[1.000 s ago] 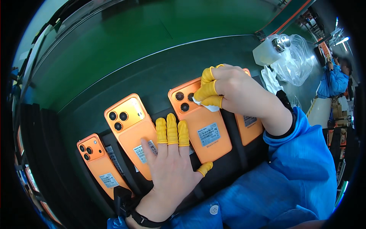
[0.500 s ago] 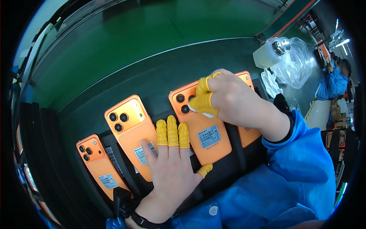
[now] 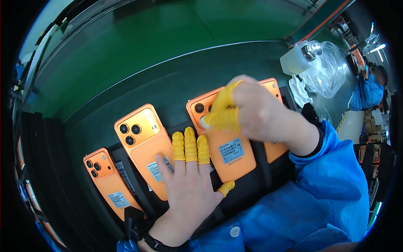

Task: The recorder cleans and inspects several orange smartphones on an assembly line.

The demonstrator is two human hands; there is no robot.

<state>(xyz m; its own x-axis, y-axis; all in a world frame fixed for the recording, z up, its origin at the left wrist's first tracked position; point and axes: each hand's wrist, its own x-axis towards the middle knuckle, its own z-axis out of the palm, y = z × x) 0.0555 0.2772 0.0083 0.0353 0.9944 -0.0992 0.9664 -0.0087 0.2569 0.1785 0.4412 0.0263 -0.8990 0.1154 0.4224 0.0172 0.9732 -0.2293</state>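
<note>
- The dark green desk (image 3: 168, 86) spread beneath everything, the largest thing in view.
- On it lay a black tray (image 3: 263, 171) with raised dividers. It carried four orange phones in a slanting row, backs up and camera ends pointing away from the person.
- The left grip (image 3: 189, 180) was palm down and spread, three yellow-capped fingers at the left edge of the third phone (image 3: 238, 167), the yellow-capped thumb near its lower end. The bare little finger lay over the second phone (image 3: 144, 153).
- The right grip (image 3: 241, 110), blurred, was pressed together above the third phone, pinching a wipe, and hid part of its lenses.
- The first phone (image 3: 109, 182) sat far left; the fourth phone (image 3: 275, 152), partly behind the right wrist, was rightmost.
- A clear plastic bag (image 3: 331, 71) lay crumpled at the desk's far right; its contents could not be told.
- Just beside it was a whitish bottle (image 3: 293, 63) with a metal cap; whether it held anything could not be seen.
- A white cloth (image 3: 299, 90) lay near the bottle.
- The white wipe (image 3: 204, 122) showed at the third phone's lower lens.
</note>
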